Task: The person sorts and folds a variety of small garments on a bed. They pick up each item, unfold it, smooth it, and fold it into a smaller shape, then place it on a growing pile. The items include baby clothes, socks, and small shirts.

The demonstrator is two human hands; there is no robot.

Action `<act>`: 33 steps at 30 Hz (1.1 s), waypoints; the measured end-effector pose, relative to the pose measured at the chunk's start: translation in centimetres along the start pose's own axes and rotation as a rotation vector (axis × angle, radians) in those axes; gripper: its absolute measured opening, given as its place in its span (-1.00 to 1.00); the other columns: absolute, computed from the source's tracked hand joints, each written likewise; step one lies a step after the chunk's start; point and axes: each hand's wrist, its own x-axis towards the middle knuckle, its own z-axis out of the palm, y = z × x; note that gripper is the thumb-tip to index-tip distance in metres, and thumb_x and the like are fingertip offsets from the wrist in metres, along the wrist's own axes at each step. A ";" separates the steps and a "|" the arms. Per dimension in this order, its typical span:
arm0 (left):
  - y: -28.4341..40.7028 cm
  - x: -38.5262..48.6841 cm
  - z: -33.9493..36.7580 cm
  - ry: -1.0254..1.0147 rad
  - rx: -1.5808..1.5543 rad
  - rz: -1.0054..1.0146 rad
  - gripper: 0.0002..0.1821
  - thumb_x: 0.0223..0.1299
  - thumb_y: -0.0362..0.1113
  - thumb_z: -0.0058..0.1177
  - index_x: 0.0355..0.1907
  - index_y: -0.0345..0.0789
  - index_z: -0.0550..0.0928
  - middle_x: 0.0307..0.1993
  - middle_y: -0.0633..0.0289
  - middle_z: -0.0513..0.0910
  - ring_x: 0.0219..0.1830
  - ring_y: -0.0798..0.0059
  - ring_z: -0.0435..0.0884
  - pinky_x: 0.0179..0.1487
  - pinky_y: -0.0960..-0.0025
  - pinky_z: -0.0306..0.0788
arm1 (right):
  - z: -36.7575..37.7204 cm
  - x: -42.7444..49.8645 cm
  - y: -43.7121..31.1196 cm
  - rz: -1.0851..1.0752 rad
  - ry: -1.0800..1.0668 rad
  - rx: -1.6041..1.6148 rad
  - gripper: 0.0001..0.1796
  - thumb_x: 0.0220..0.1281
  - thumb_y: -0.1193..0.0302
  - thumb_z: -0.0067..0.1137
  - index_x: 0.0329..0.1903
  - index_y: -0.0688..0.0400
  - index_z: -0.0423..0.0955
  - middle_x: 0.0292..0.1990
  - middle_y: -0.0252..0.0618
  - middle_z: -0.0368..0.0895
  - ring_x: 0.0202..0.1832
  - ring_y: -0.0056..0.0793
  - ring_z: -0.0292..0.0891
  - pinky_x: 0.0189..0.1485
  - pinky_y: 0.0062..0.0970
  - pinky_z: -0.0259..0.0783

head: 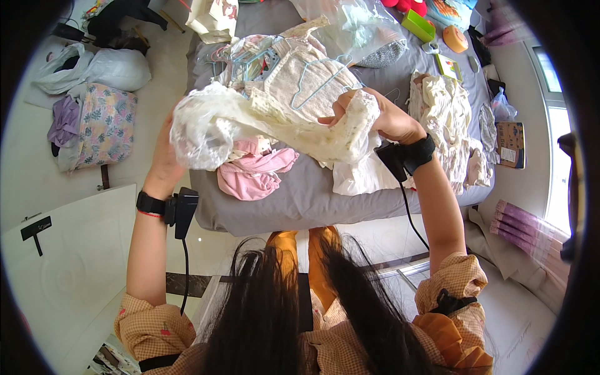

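A cream-white garment (309,136) with a faint print and a sheer, ruffled end is stretched in the air between my two hands. My left hand (169,161) supports the sheer end; the cloth covers most of its fingers. At the other end, my right hand (382,112) grips bunched fabric with curled fingers. Beneath the garment, a pink cloth (253,176) lies crumpled on the grey bed sheet (300,201). Just beyond it, a pale blue hanger (318,84) rests on a beige garment (290,65). White clothing (358,178) lies below my right hand.
Several hangers (248,68) and a clear plastic bag (356,28) occupy the bed's far part. White clothes (445,122) are spread at the right. A leaf-patterned storage bag (108,126) stands on the floor at left, beyond a white door (70,262). Cables hang from both wrist devices.
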 end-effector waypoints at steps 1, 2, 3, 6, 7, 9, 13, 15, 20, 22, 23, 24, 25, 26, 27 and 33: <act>0.6 -0.6 -0.1 -0.021 0.433 0.213 -0.48 0.35 -0.22 -0.09 0.32 -0.30 0.29 0.22 0.22 0.43 0.19 0.39 0.46 0.25 0.37 0.33 | -0.2 -0.2 0.0 0.016 -0.010 0.007 -0.70 -0.01 0.32 0.32 -0.51 0.18 0.35 -0.48 -0.40 0.40 -0.31 -0.54 0.44 0.41 -0.04 0.11; 1.3 -1.1 0.0 -0.102 -0.154 -0.111 -0.49 0.36 -0.22 -0.13 0.33 -0.30 0.28 0.21 0.16 0.43 0.19 0.36 0.46 0.24 0.36 0.35 | -0.3 -0.4 0.1 -0.025 -0.058 0.035 -0.69 0.02 0.31 0.32 -0.51 0.20 0.36 -0.50 -0.36 0.42 -0.29 -0.49 0.50 0.39 -0.01 0.13; 2.4 -1.4 0.2 -0.086 -0.639 -0.339 -0.49 0.36 -0.22 -0.17 0.33 -0.31 0.27 0.21 0.11 0.43 0.19 0.34 0.46 0.23 0.34 0.37 | -0.4 -0.6 0.0 -0.029 -0.113 0.058 -0.68 0.04 0.29 0.32 -0.51 0.20 0.37 -0.50 -0.35 0.42 -0.30 -0.46 0.52 0.37 0.00 0.14; 6.1 -1.4 1.1 -0.276 -1.335 -0.576 -0.52 0.36 -0.22 -0.15 0.30 -0.26 0.31 0.20 -0.03 0.41 0.20 0.21 0.44 0.21 0.26 0.40 | -0.1 -1.4 -0.7 -0.038 -0.269 0.098 -0.61 0.08 0.19 0.34 -0.53 0.18 0.35 -0.51 -0.31 0.43 -0.34 -0.34 0.60 0.34 0.02 0.17; 7.6 -2.3 2.2 -0.206 -1.401 -0.639 -0.56 0.34 -0.22 -0.10 0.26 -0.21 0.37 0.20 -0.10 0.41 0.21 0.10 0.43 0.20 0.19 0.41 | 0.3 -1.9 -0.8 -0.055 -0.305 0.193 -0.58 0.06 0.16 0.37 -0.45 0.17 0.34 -0.54 -0.29 0.45 -0.36 -0.30 0.62 0.31 0.00 0.22; 9.6 -3.0 4.3 -0.288 -1.287 -0.052 -0.67 0.27 -0.23 0.04 0.08 -0.14 0.50 0.16 -0.28 0.39 0.16 -0.13 0.44 0.17 0.04 0.41 | 0.9 -2.9 -1.3 -0.090 -0.319 0.211 -0.53 0.03 0.15 0.40 -0.30 0.15 0.29 -0.52 -0.25 0.52 -0.35 -0.28 0.64 0.27 -0.02 0.29; 10.6 -3.7 5.3 -0.530 -1.429 -0.143 -0.91 0.13 -0.37 0.19 -0.36 -0.20 0.56 -0.01 -0.46 0.47 0.02 -0.24 0.53 0.12 0.05 0.42 | 1.5 -5.0 -0.8 -0.230 -0.071 -0.029 -0.11 -0.12 0.16 0.49 0.22 0.25 0.20 -0.09 -0.10 0.57 0.02 -0.26 0.52 0.26 -0.23 0.31; 9.6 -3.2 4.9 -0.734 -1.303 -0.175 -0.86 0.01 -0.47 0.18 -0.55 -0.25 0.51 0.00 -0.33 0.52 0.06 -0.10 0.55 0.12 0.17 0.40 | 1.4 -5.2 0.6 -0.199 -0.248 -0.196 -0.08 -0.15 0.14 0.50 0.26 0.25 0.24 0.06 -0.13 0.51 0.15 -0.29 0.42 0.26 -0.33 0.29; 7.1 -2.7 5.0 -0.836 -0.862 -0.232 -0.77 -0.16 -0.54 0.11 -0.68 -0.29 0.36 -0.03 -0.10 0.61 0.09 0.13 0.56 0.14 0.28 0.35 | 1.2 -6.7 3.8 0.086 -0.194 -0.318 -0.45 -0.20 0.40 0.46 -0.03 0.20 0.53 -0.05 -0.26 0.59 -0.05 -0.47 0.49 0.04 -0.47 0.36; 6.4 -2.8 5.8 -0.680 -0.743 -0.165 -0.68 -0.19 -0.58 0.12 -0.67 -0.30 0.24 -0.08 -0.02 0.64 0.09 0.18 0.57 0.13 0.28 0.37 | 1.2 -7.4 4.5 0.113 -0.005 -0.329 -0.60 -0.16 0.54 0.38 -0.13 0.20 0.57 -0.12 -0.29 0.63 -0.12 -0.51 0.51 0.00 -0.51 0.39; 6.2 -2.9 5.9 -0.633 -0.685 -0.141 -0.66 -0.19 -0.59 0.12 -0.67 -0.30 0.22 -0.08 -0.01 0.65 0.09 0.18 0.58 0.13 0.28 0.38 | 1.2 -7.7 4.7 0.051 0.068 -0.379 -0.65 -0.16 0.56 0.36 -0.18 0.21 0.59 -0.17 -0.29 0.64 -0.14 -0.51 0.53 -0.01 -0.52 0.40; 5.9 -2.9 6.2 -0.596 -0.625 -0.118 -0.64 -0.19 -0.61 0.12 -0.66 -0.29 0.20 -0.08 0.00 0.65 0.09 0.18 0.58 0.14 0.28 0.39 | 1.2 -8.2 4.7 -0.004 0.147 -0.429 -0.70 -0.15 0.58 0.35 -0.24 0.21 0.60 -0.21 -0.29 0.65 -0.15 -0.51 0.54 -0.03 -0.52 0.41; 5.7 -3.0 6.3 -0.560 -0.565 -0.095 -0.62 -0.20 -0.62 0.12 -0.66 -0.29 0.18 -0.08 0.00 0.65 0.09 0.18 0.58 0.14 0.28 0.40 | 1.1 -8.5 4.8 -0.058 0.226 -0.479 -0.75 -0.15 0.60 0.34 -0.29 0.21 0.62 -0.26 -0.29 0.66 -0.17 -0.51 0.55 -0.05 -0.53 0.42; 5.4 -3.2 6.5 -0.559 -0.585 -0.080 -0.58 -0.21 -0.65 0.13 -0.64 -0.27 0.15 -0.09 -0.01 0.65 0.10 0.19 0.58 0.16 0.27 0.41 | 1.1 -9.2 4.8 -0.021 0.248 -0.443 -0.80 -0.16 0.62 0.35 -0.36 0.18 0.65 -0.29 -0.28 0.68 -0.17 -0.48 0.57 -0.07 -0.50 0.45; 5.1 -3.6 6.9 -0.559 -0.622 -0.112 -0.59 -0.20 -0.64 0.12 -0.63 -0.27 0.15 -0.10 -0.02 0.65 0.08 0.21 0.59 0.17 0.27 0.40 | 1.2 -9.9 5.0 -0.044 0.241 -0.450 -0.78 -0.18 0.62 0.36 -0.36 0.16 0.66 -0.28 -0.28 0.68 -0.16 -0.46 0.57 -0.07 -0.49 0.45; -0.2 -10.6 11.1 -0.580 -0.775 -0.576 -0.70 -0.02 -0.55 -0.07 -0.60 -0.24 0.12 -0.13 -0.02 0.66 -0.06 0.38 0.61 0.11 0.32 0.43 | 3.2 -15.4 11.9 0.014 0.206 -0.355 -0.55 -0.13 0.59 0.40 -0.06 0.14 0.56 -0.09 -0.28 0.62 -0.08 -0.44 0.56 0.02 -0.46 0.45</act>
